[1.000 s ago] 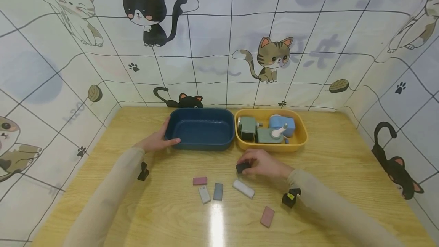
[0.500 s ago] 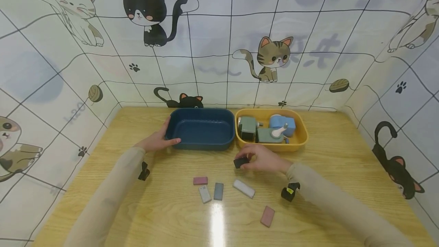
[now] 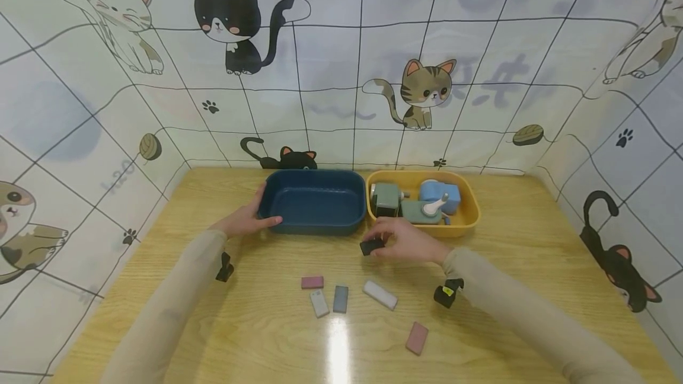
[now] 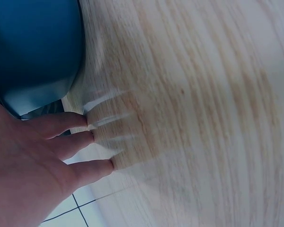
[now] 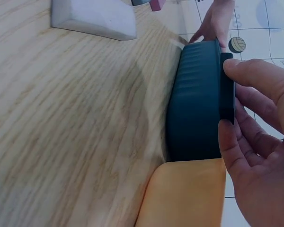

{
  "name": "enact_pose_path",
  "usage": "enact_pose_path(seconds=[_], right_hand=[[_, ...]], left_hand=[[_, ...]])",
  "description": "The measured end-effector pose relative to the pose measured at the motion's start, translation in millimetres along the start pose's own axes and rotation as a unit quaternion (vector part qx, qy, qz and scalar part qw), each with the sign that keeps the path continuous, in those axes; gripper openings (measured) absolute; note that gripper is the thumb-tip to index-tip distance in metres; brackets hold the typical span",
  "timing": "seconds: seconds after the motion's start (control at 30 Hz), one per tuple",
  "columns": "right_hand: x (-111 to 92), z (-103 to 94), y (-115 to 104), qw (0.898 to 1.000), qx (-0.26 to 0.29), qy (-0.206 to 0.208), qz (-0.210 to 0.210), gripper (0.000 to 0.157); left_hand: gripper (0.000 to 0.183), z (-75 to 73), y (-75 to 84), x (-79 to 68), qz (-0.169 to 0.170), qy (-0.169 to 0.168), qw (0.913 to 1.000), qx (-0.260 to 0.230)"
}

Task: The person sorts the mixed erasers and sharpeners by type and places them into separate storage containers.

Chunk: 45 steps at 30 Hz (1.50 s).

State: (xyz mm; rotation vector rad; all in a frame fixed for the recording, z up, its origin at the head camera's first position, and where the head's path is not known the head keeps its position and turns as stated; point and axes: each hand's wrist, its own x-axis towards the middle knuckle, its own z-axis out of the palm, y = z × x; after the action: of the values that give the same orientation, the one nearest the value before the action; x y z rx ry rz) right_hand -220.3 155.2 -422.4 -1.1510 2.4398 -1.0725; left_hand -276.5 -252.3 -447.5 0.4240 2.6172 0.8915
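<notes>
My right hand (image 3: 407, 240) pinches a small black rectangular block (image 3: 372, 246) between thumb and fingers, just in front of the two bins. In the right wrist view the block (image 5: 227, 90) is held on edge, with the dark blue bin behind it. My left hand (image 3: 246, 218) rests at the left end of the dark blue bin (image 3: 315, 229), its thumb lying along the front corner. The left wrist view shows the fingers of that hand (image 4: 33, 161) extended, fingertips at the wooden surface beside the bin. Inside, the bin holds nothing.
A yellow bin (image 3: 469, 218) touching the blue one holds green and blue toy-like items. Nearer on the wooden table (image 3: 256, 336) lie a magenta block (image 3: 312, 282), a pale grey block (image 3: 319, 303), a blue-grey block (image 3: 340, 299), a white block (image 3: 380, 294) and a pink block (image 3: 417, 338).
My right hand has moved slightly away from me and to the left, carrying the black block toward the bins. The left hand has stayed on the blue bin.
</notes>
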Motion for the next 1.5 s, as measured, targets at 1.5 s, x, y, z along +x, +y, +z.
enact_pose_path(seconds=[1.5], right_hand=[[61.0,-13.4,-4.4,0.999,0.002,0.028,0.04,0.029]], left_hand=[[0.109,0.5,0.4,-3.4,0.002,0.002,1.0,0.003]])
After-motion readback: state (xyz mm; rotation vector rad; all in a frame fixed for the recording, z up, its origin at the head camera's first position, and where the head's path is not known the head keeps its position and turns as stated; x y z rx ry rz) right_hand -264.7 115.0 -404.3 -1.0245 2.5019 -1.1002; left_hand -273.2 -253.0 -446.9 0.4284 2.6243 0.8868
